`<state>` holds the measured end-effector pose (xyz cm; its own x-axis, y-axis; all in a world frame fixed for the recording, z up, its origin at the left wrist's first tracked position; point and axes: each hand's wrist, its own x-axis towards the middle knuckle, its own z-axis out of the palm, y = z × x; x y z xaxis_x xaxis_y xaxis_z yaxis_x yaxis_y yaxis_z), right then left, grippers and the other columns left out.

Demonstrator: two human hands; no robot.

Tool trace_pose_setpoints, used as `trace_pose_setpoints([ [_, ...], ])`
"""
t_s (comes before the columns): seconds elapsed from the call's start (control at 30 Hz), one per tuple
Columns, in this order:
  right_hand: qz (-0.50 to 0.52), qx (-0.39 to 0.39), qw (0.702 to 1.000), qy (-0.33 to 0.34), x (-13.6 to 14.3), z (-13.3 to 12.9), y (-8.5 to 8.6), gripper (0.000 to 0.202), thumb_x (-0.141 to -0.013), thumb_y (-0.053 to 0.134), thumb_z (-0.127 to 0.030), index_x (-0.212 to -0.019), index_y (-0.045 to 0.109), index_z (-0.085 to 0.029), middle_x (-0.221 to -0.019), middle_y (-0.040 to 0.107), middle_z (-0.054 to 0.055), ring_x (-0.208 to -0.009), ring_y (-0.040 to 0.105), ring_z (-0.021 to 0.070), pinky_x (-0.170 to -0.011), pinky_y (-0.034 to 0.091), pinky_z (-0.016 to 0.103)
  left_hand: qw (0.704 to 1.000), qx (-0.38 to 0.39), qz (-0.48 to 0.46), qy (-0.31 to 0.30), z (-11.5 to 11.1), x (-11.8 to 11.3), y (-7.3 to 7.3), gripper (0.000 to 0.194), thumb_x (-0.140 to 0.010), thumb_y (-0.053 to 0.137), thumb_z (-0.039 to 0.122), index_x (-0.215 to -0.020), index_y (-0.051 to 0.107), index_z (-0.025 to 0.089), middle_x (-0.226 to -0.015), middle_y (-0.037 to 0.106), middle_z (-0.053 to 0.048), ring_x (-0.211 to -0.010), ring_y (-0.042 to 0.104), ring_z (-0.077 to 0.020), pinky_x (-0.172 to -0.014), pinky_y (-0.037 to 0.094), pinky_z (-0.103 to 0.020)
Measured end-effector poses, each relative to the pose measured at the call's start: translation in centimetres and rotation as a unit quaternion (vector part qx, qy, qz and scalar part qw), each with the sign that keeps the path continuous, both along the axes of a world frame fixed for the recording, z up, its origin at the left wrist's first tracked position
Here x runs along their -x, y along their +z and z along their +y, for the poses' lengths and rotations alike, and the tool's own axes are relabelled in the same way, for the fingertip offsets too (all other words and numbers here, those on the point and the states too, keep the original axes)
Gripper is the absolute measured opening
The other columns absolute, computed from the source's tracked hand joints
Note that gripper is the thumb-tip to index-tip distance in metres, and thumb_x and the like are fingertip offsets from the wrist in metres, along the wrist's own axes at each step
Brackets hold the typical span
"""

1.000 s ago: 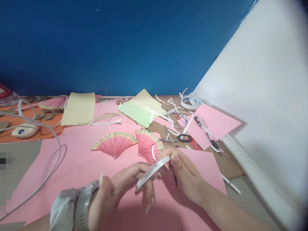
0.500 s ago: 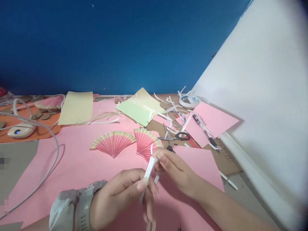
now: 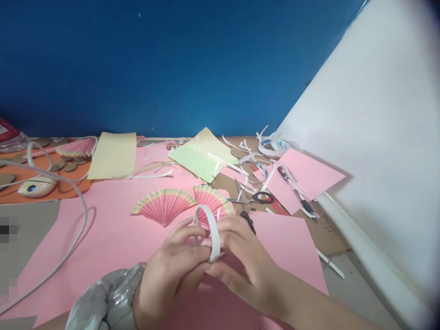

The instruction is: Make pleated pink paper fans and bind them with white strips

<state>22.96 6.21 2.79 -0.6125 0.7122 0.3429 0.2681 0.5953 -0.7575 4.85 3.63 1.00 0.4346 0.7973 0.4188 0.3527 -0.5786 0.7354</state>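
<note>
My left hand (image 3: 178,263) and my right hand (image 3: 249,256) meet above the pink paper sheet, fingers closed on a narrow white tape strip (image 3: 214,231). The strip arches up in a loop between the fingertips. Its lower ends are hidden by my fingers. Just beyond the hands lie a pleated watermelon-coloured paper fan (image 3: 164,206) and a second pleated fan (image 3: 208,197), its lower part covered by the strip and my right hand. Right of that fan rest open scissors (image 3: 263,197) with dark handles.
A tape roll (image 3: 273,145) and curled white strips lie at the back right, near a pen (image 3: 295,190) on pink paper (image 3: 311,174). Green paper (image 3: 195,160) and yellow paper (image 3: 113,156) are at the back. A corded glue gun (image 3: 37,186) sits on orange paper at left.
Both hands have come together. The white strip, stretched nearly straight between them before, now bends upward in a loop. The view has shifted slightly.
</note>
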Motion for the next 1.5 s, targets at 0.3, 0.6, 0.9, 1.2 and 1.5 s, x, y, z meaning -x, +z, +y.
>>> trace_pose_setpoints([
  [0.3, 0.202, 0.177, 0.962, -0.046, -0.2, 0.2, 0.1, 0.009, -0.094, 0.042, -0.024, -0.096, 0.051, -0.024, -0.094, 0.056, 0.003, -0.091, 0.055, 0.0159, -0.078, 0.047, 0.033, 0.993, -0.043, 0.052, 0.096, -0.6, -0.8, 0.6, 0.037, -0.082, 0.056, 0.014, -0.117, 0.047, 0.023, -0.122, 0.056, -0.007, -0.122, 0.039, -0.0226, -0.102, 0.034, -0.037],
  [0.6, 0.302, 0.181, 0.931, -0.099, -0.5, 0.9, -0.1, 0.01, -0.097, 0.035, -0.026, -0.092, 0.044, -0.024, -0.07, 0.049, -0.003, -0.061, 0.051, 0.0107, -0.058, 0.042, 0.027, 0.912, 0.007, 0.363, 0.19, 3.7, 3.5, 2.4, 0.046, -0.079, 0.057, 0.04, -0.116, 0.049, 0.016, -0.116, 0.054, -0.013, -0.112, 0.044, -0.0335, -0.094, 0.036, -0.052],
  [0.9, 0.123, 0.109, 0.984, -0.07, -0.9, -0.2, -1.1, 0.011, -0.096, 0.032, -0.024, -0.091, 0.042, -0.022, -0.067, 0.045, -0.003, -0.054, 0.042, 0.0095, -0.052, 0.037, 0.024, 0.906, 0.031, 0.392, 0.156, 5.6, 5.3, 0.9, 0.016, -0.088, 0.04, 0.025, -0.085, 0.054, 0.017, -0.095, 0.058, -0.008, -0.091, 0.055, -0.024, -0.082, 0.044, -0.04],
  [1.2, -0.003, -0.017, 0.998, -0.056, -1.0, 0.3, -0.7, 0.015, -0.093, 0.032, -0.021, -0.083, 0.043, -0.022, -0.065, 0.051, 0.001, -0.058, 0.047, 0.0145, -0.057, 0.038, 0.027, 0.945, -0.012, 0.26, 0.199, 5.3, 5.0, 1.6, 0.016, -0.088, 0.044, 0.028, -0.086, 0.057, 0.019, -0.111, 0.054, -0.009, -0.114, 0.045, -0.0261, -0.097, 0.036, -0.045],
  [1.5, -0.028, -0.177, 0.981, 0.079, -1.0, 0.5, -0.2, 0.016, -0.091, 0.03, -0.019, -0.092, 0.045, -0.022, -0.077, 0.062, 0.007, -0.061, 0.05, 0.0183, -0.058, 0.037, 0.029, 0.975, 0.122, 0.139, 0.126, 1.7, 2.3, 4.1, 0.014, -0.09, 0.042, 0.03, -0.089, 0.055, 0.023, -0.12, 0.049, -0.005, -0.116, 0.044, -0.0229, -0.097, 0.037, -0.042],
])
